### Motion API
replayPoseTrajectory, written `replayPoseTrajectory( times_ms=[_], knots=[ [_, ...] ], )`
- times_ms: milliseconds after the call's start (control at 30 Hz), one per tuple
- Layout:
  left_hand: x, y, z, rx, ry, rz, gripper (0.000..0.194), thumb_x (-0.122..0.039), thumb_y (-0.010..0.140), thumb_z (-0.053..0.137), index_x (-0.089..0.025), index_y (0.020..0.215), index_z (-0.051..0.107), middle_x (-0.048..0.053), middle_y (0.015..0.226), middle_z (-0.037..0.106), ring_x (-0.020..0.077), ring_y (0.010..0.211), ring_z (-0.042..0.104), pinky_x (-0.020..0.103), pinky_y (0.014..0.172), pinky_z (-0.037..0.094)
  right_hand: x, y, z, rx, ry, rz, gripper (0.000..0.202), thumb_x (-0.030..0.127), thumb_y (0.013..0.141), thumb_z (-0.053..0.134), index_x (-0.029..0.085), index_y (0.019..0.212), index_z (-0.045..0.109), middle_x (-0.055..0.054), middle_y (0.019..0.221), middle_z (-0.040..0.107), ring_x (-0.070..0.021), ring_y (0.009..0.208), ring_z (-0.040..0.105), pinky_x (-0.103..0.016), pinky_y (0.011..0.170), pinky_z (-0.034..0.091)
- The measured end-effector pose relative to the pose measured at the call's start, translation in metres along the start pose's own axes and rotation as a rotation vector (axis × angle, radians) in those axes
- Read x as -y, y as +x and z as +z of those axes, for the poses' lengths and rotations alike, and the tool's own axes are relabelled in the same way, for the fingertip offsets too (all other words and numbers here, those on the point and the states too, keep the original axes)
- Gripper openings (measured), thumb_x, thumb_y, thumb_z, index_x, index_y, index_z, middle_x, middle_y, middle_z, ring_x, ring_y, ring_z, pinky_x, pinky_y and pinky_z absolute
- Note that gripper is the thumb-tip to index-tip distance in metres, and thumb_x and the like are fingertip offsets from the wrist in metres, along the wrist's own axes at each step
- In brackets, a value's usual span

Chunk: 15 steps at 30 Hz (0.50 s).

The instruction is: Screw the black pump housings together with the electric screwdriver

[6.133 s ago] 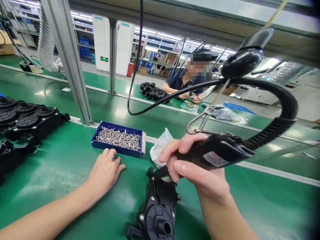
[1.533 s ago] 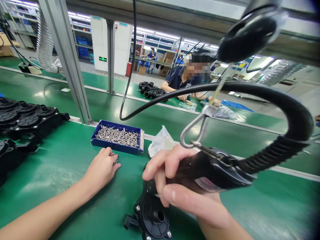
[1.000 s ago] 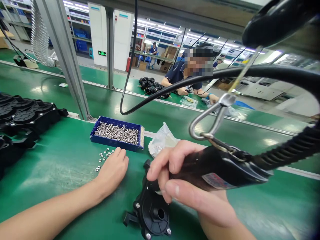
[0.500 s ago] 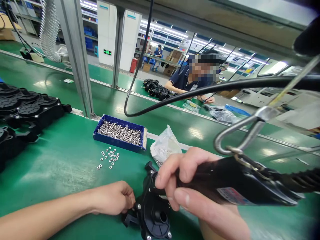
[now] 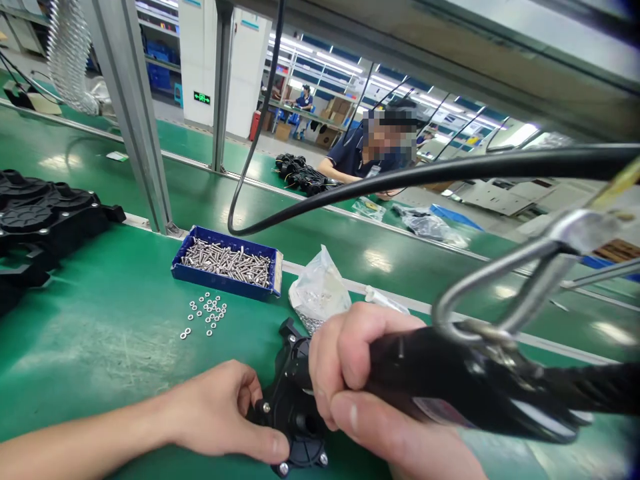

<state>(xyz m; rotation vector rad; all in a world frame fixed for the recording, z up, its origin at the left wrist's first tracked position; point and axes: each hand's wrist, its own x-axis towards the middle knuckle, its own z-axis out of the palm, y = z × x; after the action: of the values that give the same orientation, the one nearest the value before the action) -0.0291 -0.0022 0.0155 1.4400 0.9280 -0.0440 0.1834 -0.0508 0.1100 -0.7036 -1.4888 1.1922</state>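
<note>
My right hand (image 5: 365, 373) is wrapped round a black electric screwdriver (image 5: 450, 377), which lies nearly level and points left. Its nose reaches over a black plastic housing (image 5: 305, 440) with a round port and silver screws at its corners. Exactly where the bit touches cannot be made out. From the left, my left hand (image 5: 225, 413) grips the housing's edge, thumb laid on top near a lower screw and fingers curled at the side. Part of the housing is hidden behind my right hand. A metal carabiner (image 5: 500, 280) is attached to the screwdriver's rear.
Beyond my hands stand a blue tray (image 5: 225, 287) of screws and a clear plastic bag (image 5: 320, 287). Loose washers (image 5: 209, 310) lie before the tray. More black housings (image 5: 50, 213) sit at left. A black cable (image 5: 350, 193) crosses above; a co-worker (image 5: 370, 147) sits opposite.
My left thumb has stretched out onto the top of the housing; before, the fingers were bunched at its edge. The screwdriver's rear has dipped slightly, and the view has shifted a little.
</note>
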Motion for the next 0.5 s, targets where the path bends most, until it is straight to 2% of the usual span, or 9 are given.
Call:
replayPoseTrajectory(
  times_ms=[67,133,500],
  knots=[
    [-0.001,0.000,0.007,-0.078,0.023,0.003,0.056,-0.060,0.062,0.091,-0.021,0.081,0.056,-0.006,0.068,0.054,0.0122,0.063,0.043,0.026,0.049,0.025,-0.002,0.001,0.001,-0.029,0.018,-0.008,0.020,0.011,0.080,0.075,0.024,0.087,0.061,0.004,0.070,0.064,-0.0133,0.056,0.057,-0.028,0.053,0.044],
    [-0.002,0.001,0.011,-0.102,0.024,0.013,0.055,-0.060,0.063,0.090,-0.021,0.078,0.054,-0.006,0.066,0.052,0.0120,0.063,0.042,0.027,0.049,0.024,-0.005,0.004,0.002,-0.051,0.071,-0.029,0.021,0.010,0.079,0.074,0.024,0.088,0.061,0.004,0.071,0.064,-0.0129,0.055,0.056,-0.027,0.051,0.042],
    [-0.004,0.004,0.005,-0.051,0.040,0.047,0.053,-0.057,0.065,0.090,-0.021,0.077,0.053,-0.007,0.064,0.049,0.0113,0.060,0.040,0.028,0.049,0.023,-0.008,0.015,0.004,-0.069,0.149,-0.076,0.021,0.010,0.078,0.077,0.022,0.085,0.061,0.005,0.067,0.064,-0.0098,0.051,0.056,-0.021,0.049,0.044]
  ],
)
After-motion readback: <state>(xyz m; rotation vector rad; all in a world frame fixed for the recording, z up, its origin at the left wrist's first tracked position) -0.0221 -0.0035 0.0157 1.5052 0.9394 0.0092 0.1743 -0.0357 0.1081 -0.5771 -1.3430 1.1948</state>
